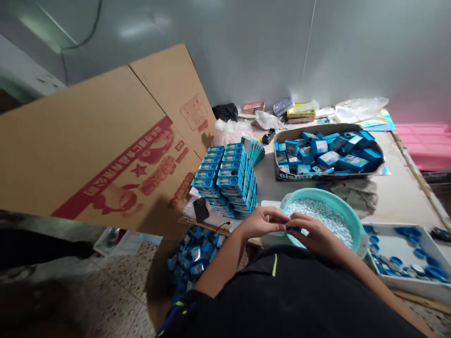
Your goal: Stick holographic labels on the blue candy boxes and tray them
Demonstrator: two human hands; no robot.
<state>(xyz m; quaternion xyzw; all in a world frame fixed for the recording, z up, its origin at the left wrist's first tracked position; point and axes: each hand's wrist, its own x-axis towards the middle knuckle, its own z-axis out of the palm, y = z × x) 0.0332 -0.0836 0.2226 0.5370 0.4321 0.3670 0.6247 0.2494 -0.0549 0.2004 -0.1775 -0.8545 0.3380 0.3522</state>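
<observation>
Close together at the table's front edge, both hands meet over the near left rim of a turquoise basin (358, 225). The basin holds many small white and pale blue pieces (320, 213). My left hand (262, 222) has its fingers closed on a small dark blue item (283, 221), mostly covered by the fingers. My right hand (310, 230) pinches at the same spot, fingertips against the left ones. What exactly the item is cannot be made out. Just left of the hands rise stacks of blue boxes (230, 180).
Behind the basin is an open carton (294, 177) of blue boxes. A white tray (391, 234) with blue round parts sits at the right. A large cardboard box (116, 103) leans at the left. A dark phone (200, 209) lies beside the stacks. Blue packs (195, 253) fill a container below.
</observation>
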